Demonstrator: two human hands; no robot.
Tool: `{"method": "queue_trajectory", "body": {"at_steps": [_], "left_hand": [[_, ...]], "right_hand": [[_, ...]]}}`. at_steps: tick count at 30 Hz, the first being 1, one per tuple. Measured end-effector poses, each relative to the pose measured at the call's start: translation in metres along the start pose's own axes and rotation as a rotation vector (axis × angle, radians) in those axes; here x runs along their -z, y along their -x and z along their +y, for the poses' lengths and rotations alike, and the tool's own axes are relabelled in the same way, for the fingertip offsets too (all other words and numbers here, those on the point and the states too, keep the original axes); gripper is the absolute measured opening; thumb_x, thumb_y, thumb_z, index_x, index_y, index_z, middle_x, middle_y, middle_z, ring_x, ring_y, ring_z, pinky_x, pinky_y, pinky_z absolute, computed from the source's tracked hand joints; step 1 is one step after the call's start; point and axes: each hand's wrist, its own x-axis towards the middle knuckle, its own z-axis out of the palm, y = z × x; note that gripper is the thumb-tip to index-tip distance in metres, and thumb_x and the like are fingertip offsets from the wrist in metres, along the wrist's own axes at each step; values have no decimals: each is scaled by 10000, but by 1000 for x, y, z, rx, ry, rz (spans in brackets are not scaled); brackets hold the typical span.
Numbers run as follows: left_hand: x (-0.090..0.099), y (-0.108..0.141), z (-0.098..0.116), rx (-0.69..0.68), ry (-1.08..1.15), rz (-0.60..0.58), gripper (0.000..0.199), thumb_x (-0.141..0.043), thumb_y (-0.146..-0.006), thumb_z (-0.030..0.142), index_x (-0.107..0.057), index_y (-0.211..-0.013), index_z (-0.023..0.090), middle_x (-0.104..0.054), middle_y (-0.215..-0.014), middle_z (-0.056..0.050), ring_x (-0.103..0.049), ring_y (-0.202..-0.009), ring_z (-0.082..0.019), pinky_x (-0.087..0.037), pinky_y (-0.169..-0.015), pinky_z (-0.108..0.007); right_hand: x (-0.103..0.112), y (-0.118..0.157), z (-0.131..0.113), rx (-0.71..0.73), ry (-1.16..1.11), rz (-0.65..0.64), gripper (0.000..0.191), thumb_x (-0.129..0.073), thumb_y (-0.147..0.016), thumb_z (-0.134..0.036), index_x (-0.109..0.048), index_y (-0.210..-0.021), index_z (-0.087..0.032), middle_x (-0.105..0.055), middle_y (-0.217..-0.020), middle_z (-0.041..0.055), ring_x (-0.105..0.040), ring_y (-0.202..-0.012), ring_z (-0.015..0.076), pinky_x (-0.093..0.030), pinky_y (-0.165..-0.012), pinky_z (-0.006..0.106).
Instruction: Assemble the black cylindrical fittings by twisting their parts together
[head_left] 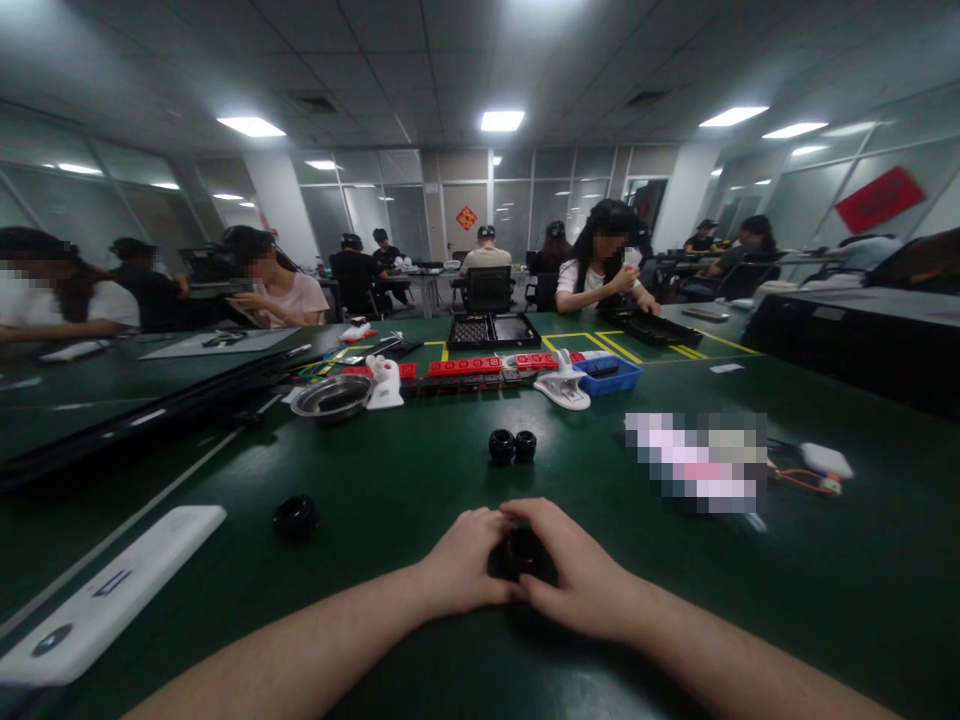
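Left grip (463, 568) and right grip (574, 570) closed round glossy black rounded piece (523, 550) at green worktop (390, 470); even fingertip pressure from both sides should best steady it

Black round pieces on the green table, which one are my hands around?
The piece nearest you, between your left hand and right hand. Two others sit side by side farther out; another sits alone to the left.
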Motion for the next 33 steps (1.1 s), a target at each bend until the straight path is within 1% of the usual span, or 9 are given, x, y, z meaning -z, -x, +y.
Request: {"method": "queue_trajectory", "body": {"at_steps": [3, 6, 9, 13, 21, 25, 28, 30, 33], "left_hand": [[-3, -1, -4, -11, 1, 10, 433, -627, -639, 438, -518, -964, 173, -565, -933, -42, -509, -859, -219, -392, -766, -325], [-2, -1, -3, 2, 4, 7, 418, -630, -631, 435, -524, -939, 172, -569, -900, -36, -511, -835, -213, -395, -758, -321], [0, -1, 0, 8, 6, -8, 413, -637, -627, 387, -521, -972, 191, -566, -908, -24, -507, -839, -209, -395, -750, -314], [1, 0, 1, 27, 10, -14, 436, -633, -631, 406, -517, -997, 199, -563, -904, -23, -507, -829, -210, -397, -742, -319], [2, -1, 1, 10, -1, -10, 401, -624, -638, 447, -521, -919, 178, -569, -903, -30, -517, -839, -210, -398, -749, -316], [3, 0, 4, 20, 3, -22, 403, -644, -624, 358, -518, -969, 194, -568, -915, -20, -512, -845, -207, -397, -746, -309], [2, 0, 4, 32, -9, -10, 376, -648, -617, 375, -536, -928, 197, -561, -877, -13, -510, -819, -205, -400, -725, -304], [2, 0, 3, 24, -7, -7, 376, -644, -623, 393, -538, -927, 197, -562, -876, -12, -510, -822, -205, -398, -732, -306], [1, -1, 2, 12, 4, -13, 415, -640, -631, 416, -524, -961, 191, -566, -917, -23, -512, -847, -210, -395, -751, -311]], "right_hand": [[-1, -2, -1, -92, 62, 54, 535, -650, -618, -201, -432, -1103, -146, -499, -1058, 99, -478, -965, 232, -395, -850, 388], [-3, -4, -1, -135, 99, 59, 465, -663, -614, -220, -469, -1032, -155, -519, -979, 86, -493, -898, 231, -416, -796, 388], [-2, -2, -1, -50, 50, 18, 384, -576, -649, -120, -473, -1015, -171, -528, -973, 72, -497, -899, 208, -412, -810, 365], [0, 0, -1, 66, -27, -28, 531, -515, -602, -30, -422, -1105, -174, -503, -1076, 77, -472, -988, 199, -379, -877, 353], [-5, -3, 3, -105, 127, 78, 429, -639, -643, -240, -465, -1026, -162, -521, -969, 84, -492, -891, 228, -407, -792, 384], [-3, -2, 0, -25, 64, 21, 380, -544, -661, -124, -462, -1030, -163, -529, -969, 79, -497, -893, 205, -408, -809, 360], [0, -1, -3, 79, 11, -38, 489, -471, -592, -39, -447, -1061, -176, -515, -1039, 76, -481, -951, 206, -385, -854, 369], [0, -1, -3, 92, 24, -23, 505, -482, -583, -51, -442, -1071, -175, -503, -1064, 79, -467, -979, 217, -369, -872, 382], [-2, -2, -1, -2, 95, 37, 446, -576, -634, -161, -446, -1061, -174, -506, -1036, 86, -474, -948, 229, -384, -838, 390]]}}
